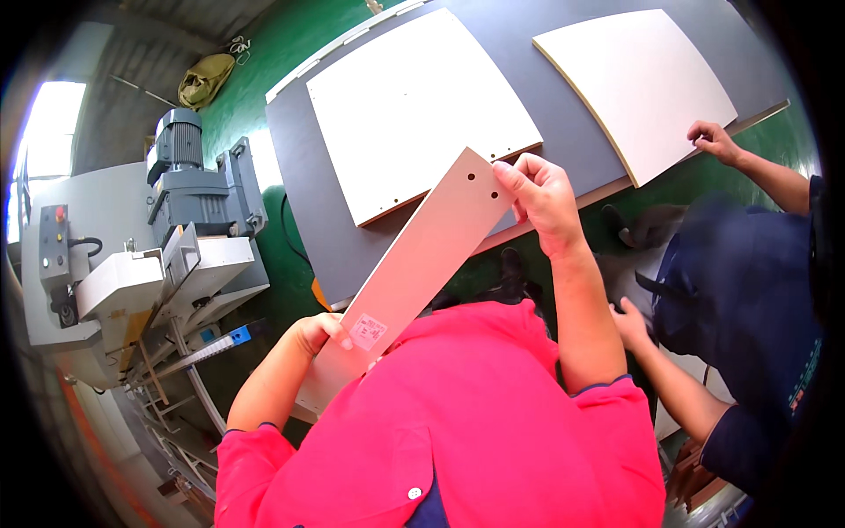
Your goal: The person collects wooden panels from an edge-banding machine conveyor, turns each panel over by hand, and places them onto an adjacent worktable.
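While two white panels (418,106) (629,84) lie on one grey table (554,114), the wearer's two hands (319,333) (547,198) pinch one board (414,255)

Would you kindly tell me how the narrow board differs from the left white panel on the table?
The narrow board is a long strip; the left white panel is broader. The left hand and right hand hold the board; the panel lies on the table. Both are pale with dark holes.
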{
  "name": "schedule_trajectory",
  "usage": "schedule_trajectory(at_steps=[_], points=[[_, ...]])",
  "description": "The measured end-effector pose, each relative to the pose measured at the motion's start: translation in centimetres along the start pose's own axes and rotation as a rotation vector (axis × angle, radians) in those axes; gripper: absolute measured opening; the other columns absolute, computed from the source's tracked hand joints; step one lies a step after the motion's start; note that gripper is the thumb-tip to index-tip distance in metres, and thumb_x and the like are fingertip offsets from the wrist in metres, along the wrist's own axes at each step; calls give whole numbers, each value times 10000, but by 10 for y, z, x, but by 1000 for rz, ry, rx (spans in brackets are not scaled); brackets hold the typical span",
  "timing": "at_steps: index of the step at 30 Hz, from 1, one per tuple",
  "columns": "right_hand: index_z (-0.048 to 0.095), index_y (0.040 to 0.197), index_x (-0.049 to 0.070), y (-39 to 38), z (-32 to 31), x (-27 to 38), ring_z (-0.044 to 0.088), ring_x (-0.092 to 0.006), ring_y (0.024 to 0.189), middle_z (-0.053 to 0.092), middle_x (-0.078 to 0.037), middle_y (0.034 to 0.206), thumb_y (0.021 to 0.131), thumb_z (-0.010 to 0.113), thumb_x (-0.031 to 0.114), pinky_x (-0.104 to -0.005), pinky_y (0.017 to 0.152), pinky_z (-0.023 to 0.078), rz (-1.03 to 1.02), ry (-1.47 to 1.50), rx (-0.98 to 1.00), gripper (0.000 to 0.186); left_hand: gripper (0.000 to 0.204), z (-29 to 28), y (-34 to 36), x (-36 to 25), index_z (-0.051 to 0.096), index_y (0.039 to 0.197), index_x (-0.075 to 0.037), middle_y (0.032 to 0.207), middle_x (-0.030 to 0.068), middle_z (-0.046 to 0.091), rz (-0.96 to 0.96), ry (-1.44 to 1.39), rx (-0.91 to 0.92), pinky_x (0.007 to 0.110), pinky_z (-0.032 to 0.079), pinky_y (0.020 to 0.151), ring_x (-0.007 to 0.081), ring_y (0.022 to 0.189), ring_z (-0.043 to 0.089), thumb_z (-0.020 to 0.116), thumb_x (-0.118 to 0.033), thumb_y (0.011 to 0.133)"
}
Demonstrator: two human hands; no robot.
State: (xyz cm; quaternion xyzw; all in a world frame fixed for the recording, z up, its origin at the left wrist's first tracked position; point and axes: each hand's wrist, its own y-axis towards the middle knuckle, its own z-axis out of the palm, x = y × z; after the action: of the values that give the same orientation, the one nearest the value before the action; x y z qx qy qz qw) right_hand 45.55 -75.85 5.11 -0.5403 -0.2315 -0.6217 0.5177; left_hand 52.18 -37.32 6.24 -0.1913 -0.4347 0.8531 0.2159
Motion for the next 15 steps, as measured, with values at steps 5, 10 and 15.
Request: schedule_trajectory(at_steps=[5, 10, 15], points=[[611, 764, 61, -4, 3, 4, 435, -33, 492, 537, 35, 611, 954, 613, 279, -196, 441, 357, -63, -9, 31, 289, 623, 1, -4, 5, 566, 1203, 84, 1131, 227, 643, -15, 10, -40, 401, 495, 909, 317, 1010, 639, 610, -43, 594], [636, 820, 44, -2, 3, 4, 505, -41, 594, 578, 28, 680, 963, 598, 242, -203, 541, 414, -89, 38, 146, 247, 604, -2, -7, 6, 567, 1199, 82, 1128, 226, 644, -26, 32, -87, 397, 498, 904, 313, 1003, 641, 603, -37, 608], [625, 822, 14, -3, 11, 15, 504, -39, 636, 584, 32, 698, 915, 666, 152, -204, 580, 402, -175, -156, 160, 171, 583, -1, -6, 9, 557, 1221, 62, 1135, 217, 645, -21, 0, 6, 390, 518, 870, 294, 994, 647, 588, -11, 644]])
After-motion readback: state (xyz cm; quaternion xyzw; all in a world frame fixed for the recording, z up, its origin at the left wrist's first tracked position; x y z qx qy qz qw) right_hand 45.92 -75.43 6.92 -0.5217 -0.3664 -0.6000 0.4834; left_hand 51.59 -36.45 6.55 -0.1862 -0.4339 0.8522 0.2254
